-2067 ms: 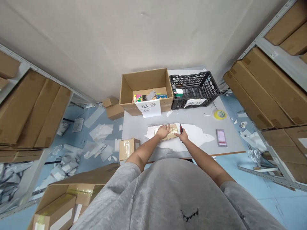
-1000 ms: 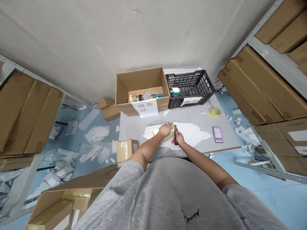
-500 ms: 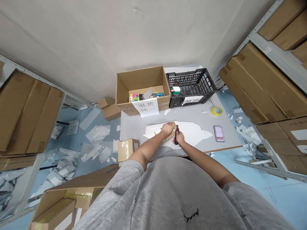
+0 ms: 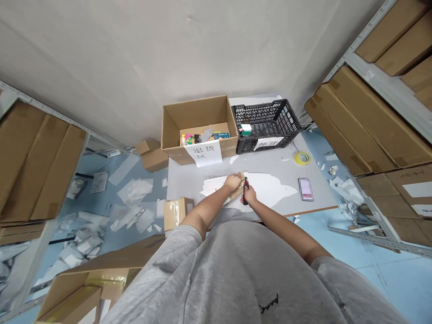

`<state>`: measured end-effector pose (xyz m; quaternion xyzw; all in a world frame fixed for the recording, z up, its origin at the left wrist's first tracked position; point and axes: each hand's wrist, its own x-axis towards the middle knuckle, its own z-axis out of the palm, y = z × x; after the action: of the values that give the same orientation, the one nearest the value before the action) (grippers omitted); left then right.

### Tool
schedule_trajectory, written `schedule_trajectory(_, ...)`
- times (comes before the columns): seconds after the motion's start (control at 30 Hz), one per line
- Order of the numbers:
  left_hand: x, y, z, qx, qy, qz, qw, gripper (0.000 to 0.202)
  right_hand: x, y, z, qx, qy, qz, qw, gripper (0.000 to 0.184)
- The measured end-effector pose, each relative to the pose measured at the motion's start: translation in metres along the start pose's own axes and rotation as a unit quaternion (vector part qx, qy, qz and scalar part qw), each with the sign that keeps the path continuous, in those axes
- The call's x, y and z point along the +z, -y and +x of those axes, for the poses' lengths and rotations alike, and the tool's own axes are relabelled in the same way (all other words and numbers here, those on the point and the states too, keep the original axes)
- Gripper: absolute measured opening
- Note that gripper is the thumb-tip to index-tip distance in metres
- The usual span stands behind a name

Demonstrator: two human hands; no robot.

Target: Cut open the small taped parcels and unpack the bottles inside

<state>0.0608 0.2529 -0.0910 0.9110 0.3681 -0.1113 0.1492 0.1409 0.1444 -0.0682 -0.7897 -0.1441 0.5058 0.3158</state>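
A small flat cardboard parcel lies on the grey table, on top of white torn wrapping. My left hand presses down on the parcel with fingers curled over its far edge. My right hand is closed round a red and black box cutter, whose tip sits at the parcel's right side, close beside my left hand.
At the table's back stand an open cardboard box with a paper label and small goods inside, and a black plastic crate. A yellow tape roll and a phone lie to the right. Cartons fill shelves on both sides; torn paper litters the floor.
My right hand with the cutter has moved from the parcel's far right corner back along its right edge toward me. My left hand has stayed on the parcel.
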Motion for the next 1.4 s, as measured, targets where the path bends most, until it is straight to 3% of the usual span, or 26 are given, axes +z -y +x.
schedule_trajectory(0.37, -0.008, 0.005, 0.001, 0.021, 0.005, -0.006, 1.0, 0.035, -0.004, -0.008, 0.003, 0.001, 0.003, 0.004, 1.0, 0.027)
schedule_trajectory(0.5, -0.002, 0.005, -0.003, 0.003, -0.021, -0.007, 1.0, 0.049, -0.013, -0.009, 0.011, -0.005, 0.011, 0.041, 0.999, 0.022)
schedule_trajectory(0.67, 0.015, 0.008, -0.005, 0.015, -0.063, -0.012, 0.998, 0.074, -0.037, -0.005, 0.033, -0.062, -0.037, 0.054, 0.996, 0.026)
schedule_trajectory(0.8, 0.026, 0.009, -0.007, 0.069, -0.085, -0.018, 0.994, 0.089, -0.047, 0.007, 0.053, -0.092, -0.029, -0.041, 0.995, 0.037)
schedule_trajectory(0.97, 0.034, 0.009, -0.026, 0.107, -0.134, -0.042, 0.984, 0.099, -0.044, 0.015, 0.072, -0.088, -0.021, -0.141, 0.986, 0.047)
schedule_trajectory(1.13, 0.035, -0.001, -0.045, 0.103, -0.127, -0.065, 0.984, 0.087, -0.042, 0.014, 0.079, -0.079, -0.034, -0.161, 0.983, 0.05)
schedule_trajectory(1.27, 0.036, -0.016, -0.045, 0.044, -0.088, -0.06, 0.993, 0.064, -0.039, 0.016, 0.073, -0.074, -0.042, -0.158, 0.984, 0.051)
schedule_trajectory(1.4, 0.031, -0.02, -0.04, 0.019, -0.068, -0.061, 0.996, 0.067, -0.044, 0.011, 0.062, -0.089, -0.023, -0.128, 0.988, 0.04)
